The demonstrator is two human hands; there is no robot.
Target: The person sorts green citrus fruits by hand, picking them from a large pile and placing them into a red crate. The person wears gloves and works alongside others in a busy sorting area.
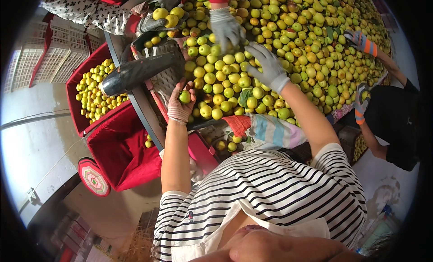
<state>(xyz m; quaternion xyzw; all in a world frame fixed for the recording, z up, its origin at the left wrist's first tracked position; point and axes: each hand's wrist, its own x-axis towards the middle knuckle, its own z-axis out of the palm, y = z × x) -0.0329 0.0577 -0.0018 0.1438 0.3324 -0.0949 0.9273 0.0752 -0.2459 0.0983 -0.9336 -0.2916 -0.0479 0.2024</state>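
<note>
A big heap of small yellow-green round fruit [288,41] covers the table in front of me. My left hand [179,104], in a pale knit glove, is closed around one green fruit [184,97] at the heap's left edge, beside a mesh chute [168,77]. My right hand [269,67], in a grey glove, lies with fingers spread on top of the fruit near the middle of the heap. It grips nothing that I can see.
Another person's grey-gloved hand [225,28] reaches into the heap from the far side. At the right, a co-worker's orange-striped gloves [363,42] work the fruit. Left of the table are a red crate of fruit [72,88], a red cloth-lined bin [122,149] and a black tube [140,70].
</note>
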